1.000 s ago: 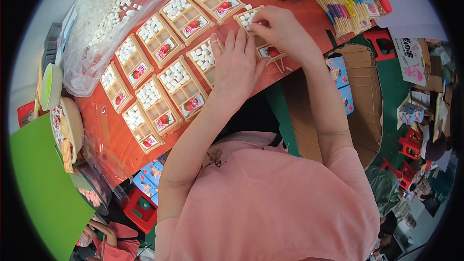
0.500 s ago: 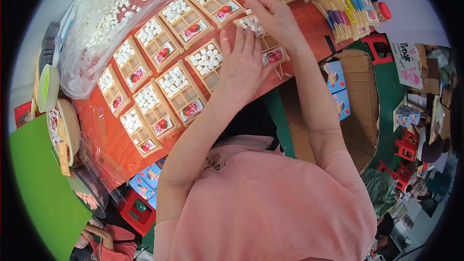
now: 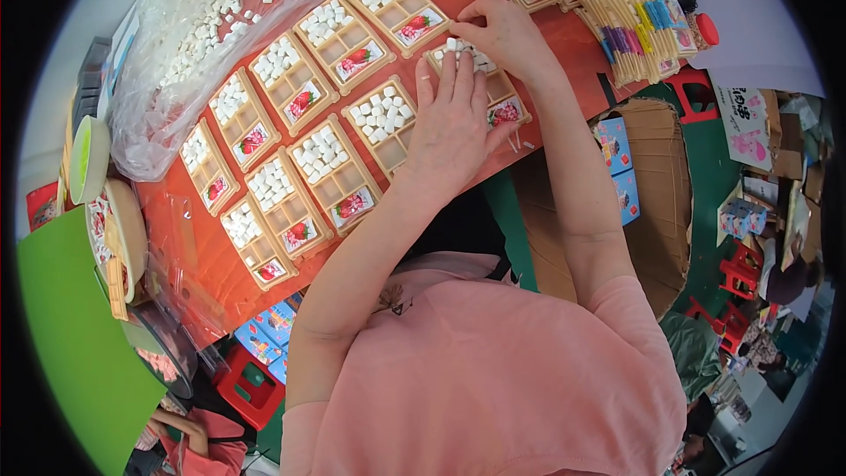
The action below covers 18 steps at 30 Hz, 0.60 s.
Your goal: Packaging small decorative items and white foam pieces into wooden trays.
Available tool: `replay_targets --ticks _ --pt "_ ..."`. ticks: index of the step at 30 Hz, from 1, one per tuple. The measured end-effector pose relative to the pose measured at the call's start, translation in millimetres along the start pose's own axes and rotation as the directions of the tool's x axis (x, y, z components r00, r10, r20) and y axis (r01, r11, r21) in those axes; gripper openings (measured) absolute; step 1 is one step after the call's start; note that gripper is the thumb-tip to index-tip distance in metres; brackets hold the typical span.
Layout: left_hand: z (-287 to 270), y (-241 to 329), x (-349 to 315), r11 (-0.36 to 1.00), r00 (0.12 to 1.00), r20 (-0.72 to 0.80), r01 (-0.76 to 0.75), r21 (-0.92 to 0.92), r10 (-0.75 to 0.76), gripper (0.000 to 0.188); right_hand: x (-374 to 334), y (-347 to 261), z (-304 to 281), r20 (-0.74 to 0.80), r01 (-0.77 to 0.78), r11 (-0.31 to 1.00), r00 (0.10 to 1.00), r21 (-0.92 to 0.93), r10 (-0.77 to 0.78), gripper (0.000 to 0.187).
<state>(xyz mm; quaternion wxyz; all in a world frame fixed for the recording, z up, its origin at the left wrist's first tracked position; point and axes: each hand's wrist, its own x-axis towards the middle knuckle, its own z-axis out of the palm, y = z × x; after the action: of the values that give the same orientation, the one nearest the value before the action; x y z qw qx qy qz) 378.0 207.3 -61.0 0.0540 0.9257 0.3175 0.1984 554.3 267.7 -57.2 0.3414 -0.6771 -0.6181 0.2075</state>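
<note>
Over a cream compartment tray [image 3: 495, 81] at the right end of the near row, my left hand [image 3: 445, 132] lies flat with its fingers stretched out. Its fingertips rest on the small white marshmallows [image 3: 453, 45] there, hiding many of them. My right hand [image 3: 509, 42] is at the tray's far edge, thumb and index finger drawn near each other; whatever lies between them is too small to make out. A packet with a strawberry picture [image 3: 505, 112] sits in the tray's near compartment. Just left is another tray [image 3: 397, 159] with marshmallows, partly under my left wrist.
Two rows of similar filled trays [image 3: 291, 79] cover the red table [image 3: 189, 251]. Loose marshmallows [image 3: 220, 18] lie on a clear plastic bag [image 3: 145, 128] at the far left. Bundled sticks [image 3: 626, 31] are stacked at far right. A cardboard box [image 3: 656, 203] stands beside the table.
The view has shifted slightly. My right thumb and index finger have moved a little at the tray's far edge, uncovering a marshmallow. My left hand stays on the same tray.
</note>
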Motion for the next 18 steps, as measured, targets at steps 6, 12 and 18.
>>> replay_targets --ticks 6,12,18 --pt "-4 -2 -4 0.998 1.0 -0.025 -0.002 -0.064 0.0 0.071 4 1 0 0.057 0.006 0.996 0.998 -0.09 -0.001 0.028" --pt "-21 -5 -18 0.995 1.0 0.004 0.029 -0.095 -0.028 0.061 -5 -8 0 0.115 0.09 0.962 0.986 0.258 -0.123 0.023" --pt "-23 -6 -25 0.998 0.999 0.022 0.04 -0.054 -0.039 0.058 -7 -20 15 0.03 0.118 0.95 0.993 -0.289 -0.115 0.023"
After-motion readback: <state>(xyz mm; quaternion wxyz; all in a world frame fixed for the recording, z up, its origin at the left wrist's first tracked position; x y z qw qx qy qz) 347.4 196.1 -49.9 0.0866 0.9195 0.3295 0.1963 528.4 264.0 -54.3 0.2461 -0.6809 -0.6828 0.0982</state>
